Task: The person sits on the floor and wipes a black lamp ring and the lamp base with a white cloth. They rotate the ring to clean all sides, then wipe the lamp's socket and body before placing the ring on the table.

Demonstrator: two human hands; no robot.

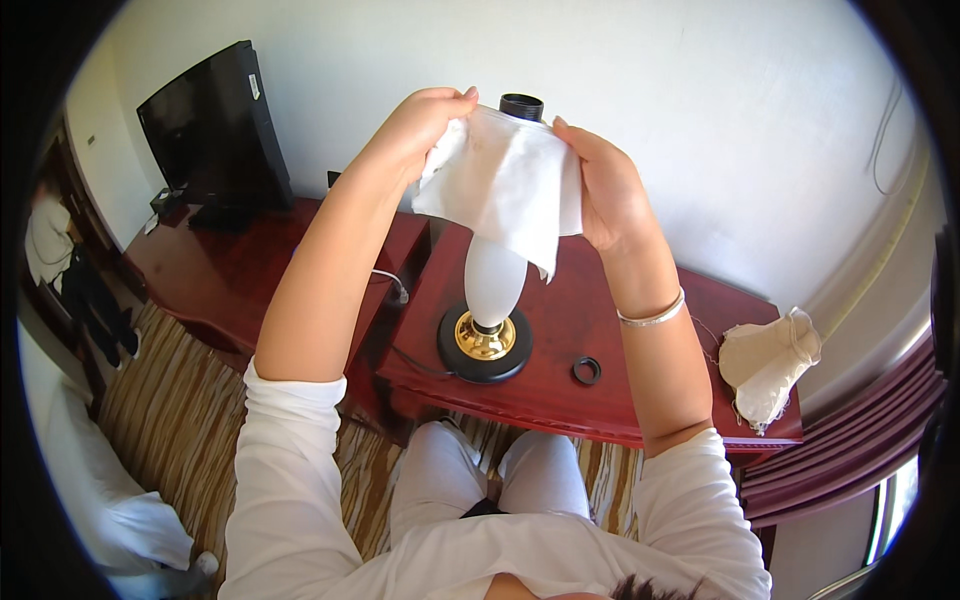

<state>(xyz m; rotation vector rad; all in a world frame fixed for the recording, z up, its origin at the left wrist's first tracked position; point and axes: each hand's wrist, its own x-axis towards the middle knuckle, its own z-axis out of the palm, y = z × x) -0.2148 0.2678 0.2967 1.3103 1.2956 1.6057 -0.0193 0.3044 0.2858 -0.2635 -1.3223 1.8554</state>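
**Both hands pinching white cloth over lamp top**

Left fingers point(452, 103) closed on upper left edge of white cloth point(515, 185), thumb tucked under the fold. Right fingers point(572, 135) closed on upper right edge of same cloth, palm flat along its side. Left hand point(415, 130) just left of lamp socket, right hand point(605, 195) just right of it. Silver bangle point(652, 317) on right wrist, below and right of the lamp body.

Cloth draped around upper part of lamp point(493, 280), hanging down to a point at right of the white body. Black threaded socket point(521, 105) poking out above cloth. White bulbous body below cloth, gold collar, round black base standing upright on red-brown desk point(560, 380).

Small black ring point(586, 371) lying flat on desk, just right of lamp base, apart from it. Cream lampshade point(768, 362) lying on its side on desk, well right of lamp, near desk's right end. Black cord trailing off left of lamp base. Dark television point(215, 130) on lower cabinet, well left of lamp. Striped carpet point(170, 410) below, left of lamp.
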